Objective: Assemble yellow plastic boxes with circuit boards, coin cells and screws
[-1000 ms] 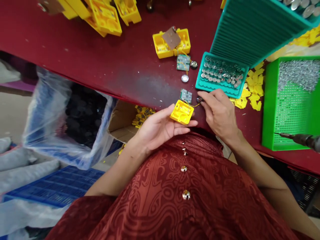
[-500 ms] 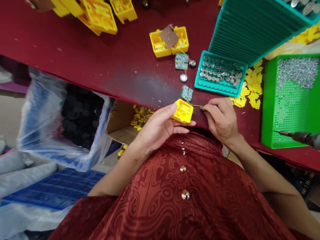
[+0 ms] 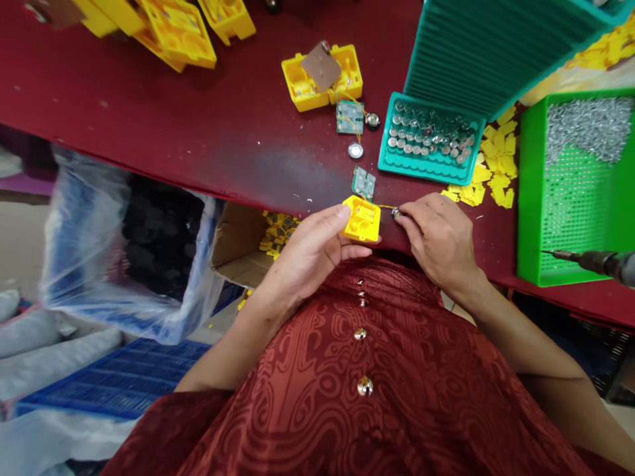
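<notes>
My left hand (image 3: 312,248) holds a small yellow plastic housing (image 3: 362,219) at the near edge of the dark red table (image 3: 198,125). A small green circuit board (image 3: 364,182) lies just beyond it, joined by thin wires. My right hand (image 3: 439,235) pinches a small round speaker (image 3: 395,213) on those wires, right beside the housing. A second yellow housing (image 3: 322,82) with a brown card, another circuit board (image 3: 350,117) and a loose button cell (image 3: 355,151) lie farther back.
A teal tray of button cells (image 3: 429,139) stands behind my right hand, under a larger teal tray (image 3: 486,46). A green basket of screws (image 3: 575,185) is at right, with a powered screwdriver (image 3: 595,261) at its front. Yellow clips (image 3: 496,175) lie between them. More yellow housings (image 3: 173,30) sit far left.
My right hand drew the small speaker back from near the teal tray toward the yellow housing. My left hand tilted the housing and closed more around it.
</notes>
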The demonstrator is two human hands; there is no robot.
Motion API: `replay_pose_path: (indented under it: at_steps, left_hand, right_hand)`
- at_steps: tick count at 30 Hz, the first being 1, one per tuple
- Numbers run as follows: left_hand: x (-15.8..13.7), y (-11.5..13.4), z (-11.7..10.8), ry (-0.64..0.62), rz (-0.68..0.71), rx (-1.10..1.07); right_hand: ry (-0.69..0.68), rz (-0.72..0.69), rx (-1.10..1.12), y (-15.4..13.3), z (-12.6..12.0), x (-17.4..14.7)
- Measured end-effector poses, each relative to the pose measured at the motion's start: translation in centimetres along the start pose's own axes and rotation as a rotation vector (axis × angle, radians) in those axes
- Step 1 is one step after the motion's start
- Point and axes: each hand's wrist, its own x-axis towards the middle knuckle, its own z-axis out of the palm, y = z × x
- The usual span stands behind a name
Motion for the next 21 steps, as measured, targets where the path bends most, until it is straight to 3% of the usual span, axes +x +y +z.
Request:
replay_pose_path:
  at_steps: [7, 13, 16, 21]
  left_hand:
    - [0.2, 0.0, 0.2, 0.018, -0.005, -0.030]
    - [0.6, -0.3, 0.4, -0.041, -0.045, -0.057]
    - [0.8, -0.5, 0.6, -0.069, -0.029, -0.045]
    - [0.7, -0.9, 0.8, -0.126, 0.012, -0.007]
  right_hand:
    - [-0.190, 0.099, 0.019, 0.0, -1.0, 1.3]
    - [0.015, 0.226, 0.592, 0.7, -1.8, 1.1]
    - [-0.026, 0.170, 0.674, -0.1, -2.3, 0.6]
    - [0.005, 0.041, 0.523, -1.0, -2.1, 0.0]
